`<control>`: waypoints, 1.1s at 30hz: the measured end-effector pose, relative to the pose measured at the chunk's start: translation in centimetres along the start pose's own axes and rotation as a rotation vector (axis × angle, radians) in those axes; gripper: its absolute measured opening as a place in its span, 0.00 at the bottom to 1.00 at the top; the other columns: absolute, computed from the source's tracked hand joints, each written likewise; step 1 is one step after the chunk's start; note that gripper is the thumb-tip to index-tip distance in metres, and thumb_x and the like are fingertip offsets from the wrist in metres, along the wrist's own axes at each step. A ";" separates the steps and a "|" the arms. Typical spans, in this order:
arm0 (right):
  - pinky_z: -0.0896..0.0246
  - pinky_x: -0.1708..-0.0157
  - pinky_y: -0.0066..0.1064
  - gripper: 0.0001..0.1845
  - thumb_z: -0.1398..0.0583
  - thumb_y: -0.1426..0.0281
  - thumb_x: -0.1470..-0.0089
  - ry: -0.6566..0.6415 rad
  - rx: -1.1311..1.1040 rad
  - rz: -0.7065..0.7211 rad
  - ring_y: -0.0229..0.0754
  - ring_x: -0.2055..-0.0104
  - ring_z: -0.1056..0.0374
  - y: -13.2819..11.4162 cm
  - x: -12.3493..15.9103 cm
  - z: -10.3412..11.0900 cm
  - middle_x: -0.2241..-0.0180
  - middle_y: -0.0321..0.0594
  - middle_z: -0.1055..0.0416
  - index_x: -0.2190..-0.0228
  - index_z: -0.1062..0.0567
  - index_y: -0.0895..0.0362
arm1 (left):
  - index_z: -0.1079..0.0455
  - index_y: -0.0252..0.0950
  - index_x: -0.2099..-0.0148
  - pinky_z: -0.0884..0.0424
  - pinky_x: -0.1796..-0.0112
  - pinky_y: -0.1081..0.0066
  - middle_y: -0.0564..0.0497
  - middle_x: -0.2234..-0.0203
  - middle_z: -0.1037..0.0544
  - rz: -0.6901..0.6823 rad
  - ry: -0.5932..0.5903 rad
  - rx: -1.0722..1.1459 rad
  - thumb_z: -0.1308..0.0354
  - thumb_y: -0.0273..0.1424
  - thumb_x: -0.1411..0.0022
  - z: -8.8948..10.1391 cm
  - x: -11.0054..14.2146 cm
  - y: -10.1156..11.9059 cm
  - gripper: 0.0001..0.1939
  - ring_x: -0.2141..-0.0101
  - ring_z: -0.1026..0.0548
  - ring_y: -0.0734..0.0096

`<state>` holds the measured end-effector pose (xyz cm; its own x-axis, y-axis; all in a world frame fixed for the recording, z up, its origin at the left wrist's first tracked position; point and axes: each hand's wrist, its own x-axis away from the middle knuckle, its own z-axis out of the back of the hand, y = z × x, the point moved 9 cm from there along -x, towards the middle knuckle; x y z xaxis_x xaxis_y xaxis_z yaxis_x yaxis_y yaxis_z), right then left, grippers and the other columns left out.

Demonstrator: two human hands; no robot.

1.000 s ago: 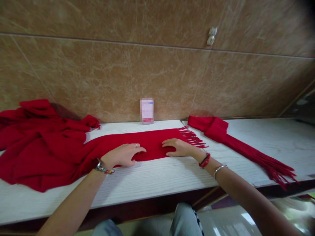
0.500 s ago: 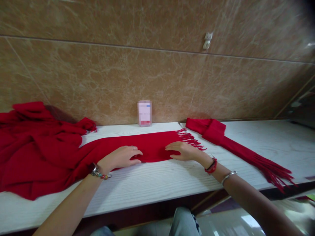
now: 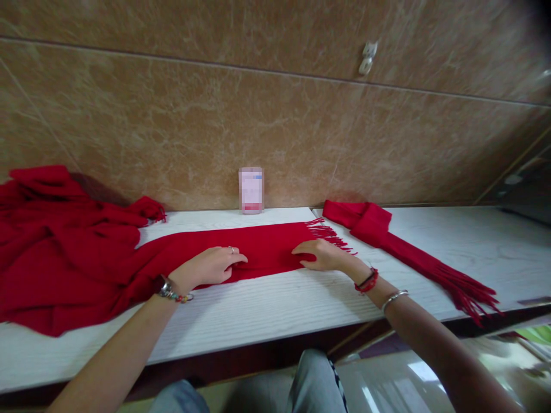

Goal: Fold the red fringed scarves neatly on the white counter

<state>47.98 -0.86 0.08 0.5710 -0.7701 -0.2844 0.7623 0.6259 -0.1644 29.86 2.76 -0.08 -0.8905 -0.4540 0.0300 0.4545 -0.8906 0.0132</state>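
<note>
A long red scarf (image 3: 262, 244) lies flat along the white tabletop, its fringed end to the right. My left hand (image 3: 214, 265) rests on the scarf's near edge, thumb tucked under and fingers bent onto the cloth; a ring and a beaded bracelet show on it. Farther right, my right hand (image 3: 321, 254) curves around the same near edge close to the fringe, with red cloth between thumb and fingers. Between the hands, a slight crease runs along that edge. Both sets of fingertips are partly hidden against the fabric.
A loose heap of red cloth (image 3: 64, 252) covers the left of the table (image 3: 258, 315). Another red scarf (image 3: 413, 258), folded at one end, lies on the right with fringe near the front edge. A blurred-out phone-like rectangle (image 3: 251, 192) leans on the brown marbled wall (image 3: 193, 126).
My left thumb has drawn in under the fingers, and the right thumb and fingers have come closer together. A crease now shows along the scarf's near edge. The view has tilted down slightly.
</note>
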 end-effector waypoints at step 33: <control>0.35 0.58 0.36 0.16 0.48 0.78 0.49 0.021 0.092 -0.090 0.43 0.59 0.31 3.3 0.7 -0.3 0.61 0.43 0.26 0.62 0.25 0.57 | 0.33 0.37 0.58 0.34 0.59 0.70 0.48 0.61 0.27 0.119 0.054 -0.062 0.53 0.27 0.42 0.2 0.4 -2.8 0.11 0.61 0.29 0.67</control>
<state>50.81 0.74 -0.94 0.4929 -0.8194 -0.2927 0.8355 0.5396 -0.1035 28.26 5.10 0.13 -0.8311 -0.5556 -0.0258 0.5561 -0.8296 -0.0490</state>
